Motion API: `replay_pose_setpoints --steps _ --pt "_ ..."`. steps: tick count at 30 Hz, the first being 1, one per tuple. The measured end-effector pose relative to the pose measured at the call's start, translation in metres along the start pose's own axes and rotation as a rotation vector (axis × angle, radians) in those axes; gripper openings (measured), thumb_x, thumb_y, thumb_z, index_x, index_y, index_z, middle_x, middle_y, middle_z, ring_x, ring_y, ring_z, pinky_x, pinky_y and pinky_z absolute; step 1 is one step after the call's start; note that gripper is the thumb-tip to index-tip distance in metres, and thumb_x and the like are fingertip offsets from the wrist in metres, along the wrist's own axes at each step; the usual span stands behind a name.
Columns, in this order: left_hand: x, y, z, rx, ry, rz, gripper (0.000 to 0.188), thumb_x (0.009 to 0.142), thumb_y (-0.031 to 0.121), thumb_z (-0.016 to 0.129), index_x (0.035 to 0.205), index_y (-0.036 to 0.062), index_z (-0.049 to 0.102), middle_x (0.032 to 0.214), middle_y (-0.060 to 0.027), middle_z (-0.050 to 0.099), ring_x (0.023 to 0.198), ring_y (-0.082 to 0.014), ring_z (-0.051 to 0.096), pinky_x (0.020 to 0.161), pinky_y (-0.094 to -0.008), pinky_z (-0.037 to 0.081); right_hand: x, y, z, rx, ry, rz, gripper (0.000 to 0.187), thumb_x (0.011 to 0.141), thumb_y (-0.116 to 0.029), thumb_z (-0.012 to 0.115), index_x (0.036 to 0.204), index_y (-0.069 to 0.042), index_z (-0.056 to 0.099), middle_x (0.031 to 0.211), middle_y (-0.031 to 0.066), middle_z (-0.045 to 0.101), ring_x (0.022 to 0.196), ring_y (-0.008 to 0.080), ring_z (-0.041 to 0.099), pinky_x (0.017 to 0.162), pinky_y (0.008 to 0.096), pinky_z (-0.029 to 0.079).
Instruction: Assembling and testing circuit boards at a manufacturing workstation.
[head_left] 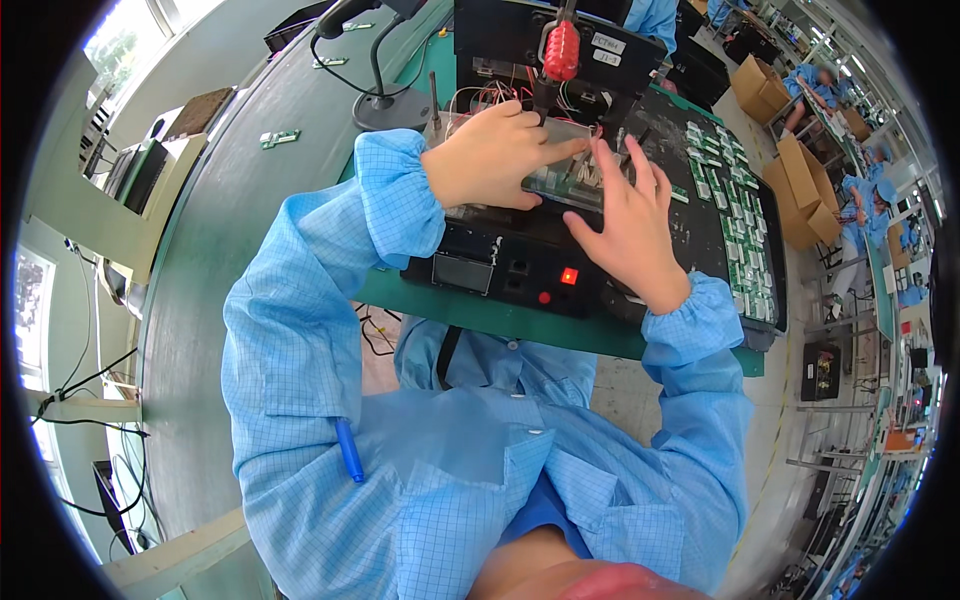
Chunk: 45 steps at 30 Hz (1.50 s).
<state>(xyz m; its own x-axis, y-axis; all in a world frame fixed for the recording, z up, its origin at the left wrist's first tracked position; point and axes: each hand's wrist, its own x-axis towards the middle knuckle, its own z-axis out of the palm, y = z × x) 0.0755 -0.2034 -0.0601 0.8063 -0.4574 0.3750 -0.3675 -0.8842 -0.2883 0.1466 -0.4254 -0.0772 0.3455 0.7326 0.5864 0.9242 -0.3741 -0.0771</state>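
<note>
In front of me stands a black test fixture [520, 262] with a lit red switch on its front and a clear plate [565, 130] on top. My left hand [490, 157] is over its left side, index finger stretched and thumb apart, with nothing visibly gripped. My right hand [632, 228] hovers at its right side, fingers spread and open. Between the hands lies what looks like a green circuit board [552, 184], partly hidden by the left hand. Above them rises a clamp with a red handle [562, 52].
A black tray [772, 312] holding several rows of green circuit boards lies on the right. One loose board [280, 139] rests on the green bench [215, 270] at left. A black stand [385, 108] is beyond my left forearm. Cardboard boxes [803, 195] and other people are farther right.
</note>
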Motion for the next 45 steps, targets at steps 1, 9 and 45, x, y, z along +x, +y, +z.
replay_pose_setpoints --steps 1,9,45 --pt "0.001 0.000 -0.001 -0.002 -0.014 -0.004 0.084 0.069 0.038 0.078 0.145 0.0172 0.048 0.094 -0.0036 0.063 0.097 -0.0210 0.058 0.089 -0.0340 0.043 -0.001 0.000 0.002 0.047 0.034 0.011 0.082 0.076 -0.025 0.077 0.145 -0.001 0.038 0.143 0.0141 0.051 0.141 0.0403 0.030 0.111 0.0530 0.025" --pt "0.001 -0.001 -0.002 -0.014 -0.038 -0.009 0.086 0.070 0.038 0.078 0.147 0.0178 0.046 0.094 -0.0044 0.063 0.097 -0.0218 0.058 0.090 -0.0340 0.043 -0.002 0.002 0.000 -0.061 -0.092 0.000 0.085 0.078 -0.027 0.076 0.147 -0.001 0.034 0.142 0.0143 0.053 0.142 0.0408 0.029 0.111 0.0533 0.025" --pt "0.011 -0.003 -0.004 -0.146 0.096 0.059 0.064 0.068 0.042 0.076 0.122 0.0088 0.064 0.102 -0.0072 0.062 0.097 -0.0237 0.059 0.086 -0.0366 0.045 -0.004 -0.001 0.002 -0.036 -0.052 0.014 0.088 0.075 -0.034 0.078 0.146 -0.002 0.037 0.137 0.0221 0.053 0.142 0.0440 0.026 0.113 0.0593 0.019"
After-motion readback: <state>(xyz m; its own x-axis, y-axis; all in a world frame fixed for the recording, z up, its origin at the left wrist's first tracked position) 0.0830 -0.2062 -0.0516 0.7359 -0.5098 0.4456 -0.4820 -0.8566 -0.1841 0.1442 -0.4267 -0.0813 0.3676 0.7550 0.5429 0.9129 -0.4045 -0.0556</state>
